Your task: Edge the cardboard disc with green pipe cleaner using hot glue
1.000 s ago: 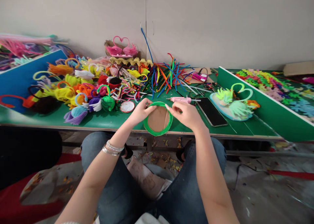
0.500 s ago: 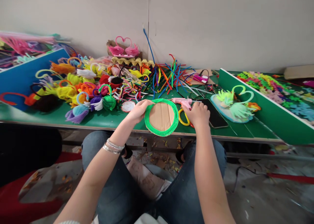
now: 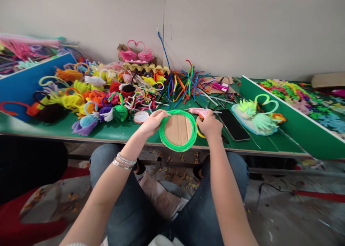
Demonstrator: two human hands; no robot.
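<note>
Between my thumb and fingers, my left hand (image 3: 155, 121) pinches the upper left rim of a round cardboard disc (image 3: 178, 130). Green pipe cleaner (image 3: 165, 138) rings the disc's outer edge, leaving bare brown cardboard in the middle. My right hand (image 3: 211, 124) is closed around a pink hot glue gun (image 3: 198, 111), whose nozzle points left toward the disc's upper right edge. A clear glue stick (image 3: 217, 112) pokes out of the gun's back. Yellow-handled scissors (image 3: 199, 131) lie partly hidden beneath my right hand.
A black phone (image 3: 235, 125) lies to the right, beside a pale swan-pair ornament (image 3: 260, 116). Pipe-cleaner swans (image 3: 88, 95) crowd the left, with loose pipe cleaners (image 3: 185, 82) behind. A blue divider (image 3: 35, 84) and a green divider (image 3: 285, 116) flank the green table (image 3: 129, 134).
My right hand has wrapped around the glue gun and moved slightly left, covering more of the scissors. My left hand and the disc have barely shifted.
</note>
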